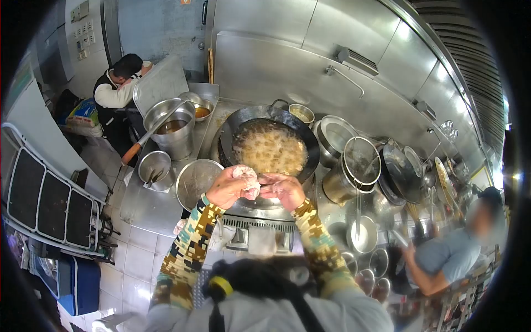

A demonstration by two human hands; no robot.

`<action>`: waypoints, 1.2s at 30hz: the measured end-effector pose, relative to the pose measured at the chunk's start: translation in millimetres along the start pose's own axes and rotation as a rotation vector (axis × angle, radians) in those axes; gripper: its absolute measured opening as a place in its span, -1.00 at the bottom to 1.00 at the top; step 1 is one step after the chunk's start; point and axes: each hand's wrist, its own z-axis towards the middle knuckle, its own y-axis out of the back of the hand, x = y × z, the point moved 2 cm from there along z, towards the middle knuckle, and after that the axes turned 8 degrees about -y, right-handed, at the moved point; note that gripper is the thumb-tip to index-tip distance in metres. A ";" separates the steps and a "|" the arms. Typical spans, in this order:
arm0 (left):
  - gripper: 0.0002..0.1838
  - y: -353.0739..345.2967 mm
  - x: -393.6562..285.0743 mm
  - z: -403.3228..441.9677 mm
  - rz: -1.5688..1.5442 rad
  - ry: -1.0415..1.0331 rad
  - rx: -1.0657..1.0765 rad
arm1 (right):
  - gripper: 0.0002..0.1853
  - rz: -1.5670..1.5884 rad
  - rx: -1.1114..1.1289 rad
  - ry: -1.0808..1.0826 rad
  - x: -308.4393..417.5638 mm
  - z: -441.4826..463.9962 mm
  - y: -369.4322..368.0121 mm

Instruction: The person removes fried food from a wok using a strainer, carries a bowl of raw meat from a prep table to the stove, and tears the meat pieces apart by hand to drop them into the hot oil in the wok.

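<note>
My left hand (227,186) is closed around a lump of pale pink, coated raw meat (247,181). Close beside it on the right, my right hand (284,190) has its fingers bent toward the meat; whether they pinch a bit of it is too small to tell. Both hands are over the near rim of a large black wok (311,145). Bubbling oil (268,146) with several browned pieces in it fills the wok. Patterned sleeves cover both my forearms.
Left of the wok stand a metal pot (191,145) with a ladle across it, a smaller pot (145,166) and a round strainer (193,180). At right are a strainer on a pot (334,191) and more woks. One person sits at upper left, another stands at right.
</note>
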 end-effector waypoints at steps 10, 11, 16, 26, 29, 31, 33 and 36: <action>-0.92 29.6 3.6 11.8 0.516 -0.104 0.011 | -0.86 -0.197 -0.217 0.056 -16.0 -4.7 -28.5; -0.87 30.9 0.4 9.8 0.431 -0.124 0.015 | -0.87 -0.238 -0.225 0.042 -10.5 -7.7 -26.8; -0.91 66.2 -23.6 -14.1 0.274 -0.294 -0.227 | -0.82 -0.004 -0.139 -0.022 10.8 -22.3 -4.5; -0.75 39.8 33.5 -28.4 0.242 0.051 -0.265 | -0.70 0.338 -0.170 -0.059 9.9 -9.9 -3.8; -0.90 41.0 38.4 -29.3 0.265 0.025 -0.222 | -0.86 0.418 -0.054 -0.006 0.7 -3.3 3.6; -0.85 36.0 38.3 -28.0 0.214 0.053 -0.202 | -0.80 0.472 0.014 0.020 3.1 -2.2 5.9; -0.78 31.0 42.2 -31.8 0.124 0.034 -0.047 | -0.78 0.442 -0.036 0.060 12.6 -3.8 -6.5; -0.56 8.7 48.1 -32.5 0.048 0.105 0.057 | -0.76 0.314 -0.145 0.195 13.3 5.4 -21.4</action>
